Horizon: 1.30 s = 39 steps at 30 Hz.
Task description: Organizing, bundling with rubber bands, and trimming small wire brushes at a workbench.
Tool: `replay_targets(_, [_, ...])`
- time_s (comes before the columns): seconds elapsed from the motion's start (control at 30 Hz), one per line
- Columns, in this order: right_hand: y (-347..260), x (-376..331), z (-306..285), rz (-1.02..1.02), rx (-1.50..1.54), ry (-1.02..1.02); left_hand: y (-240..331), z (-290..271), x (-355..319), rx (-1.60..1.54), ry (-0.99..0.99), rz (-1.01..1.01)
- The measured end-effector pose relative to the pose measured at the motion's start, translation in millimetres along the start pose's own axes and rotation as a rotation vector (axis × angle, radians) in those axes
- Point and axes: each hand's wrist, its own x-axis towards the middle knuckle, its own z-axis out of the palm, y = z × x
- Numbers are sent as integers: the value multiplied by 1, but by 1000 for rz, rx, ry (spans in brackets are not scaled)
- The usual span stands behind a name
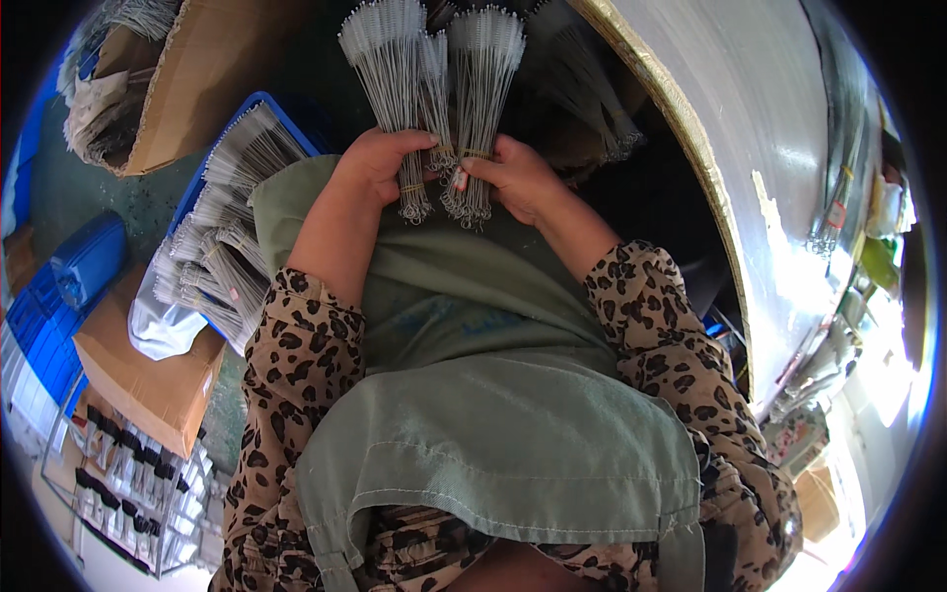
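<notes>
Bundles of thin wire straw brushes with white bristles stand in front of me, bristles at the far end and looped wire ends toward me. My left hand (380,161) is closed around the left bundle (385,54). My right hand (525,180) grips the right bundle (486,59) near its rubber band, thumb on top. Between them lies a narrower bundle (435,79), its lower end close to both thumbs; which hand bears it I cannot tell. A small red-and-white tag (461,180) shows at the right bundle's lower end.
At my left a blue crate (197,168) holds several brush bundles. Cardboard boxes stand beyond it (202,74) and nearer me (148,355). A pale worktable (735,128) with a worn edge curves along my right. More brushes (582,79) lie in shadow beneath its edge.
</notes>
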Motion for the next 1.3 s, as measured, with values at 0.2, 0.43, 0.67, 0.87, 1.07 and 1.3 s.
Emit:
replay_targets(0.2, [6, 2, 2, -35, 158, -7, 2, 10, -3, 11, 41, -9])
replay_targets(0.43, [-10, 0, 13, -42, 207, -95, -2, 3, 5, -13, -91, -31])
replay_targets(0.67, [-12, -6, -5, 67, 319, -74, 11, 4, -14, -68, 47, 150])
replay_targets(0.87, [-13, 4, -31, 121, 531, -255, 22, 8, -20, -149, 38, 268])
replay_targets(1.07, [-56, 24, -21, -120, 373, -101, 23, -3, -15, -343, -152, 351])
replay_targets(1.3, [-45, 109, -56, -606, -584, 442, 30, 14, -14, -246, -95, 373])
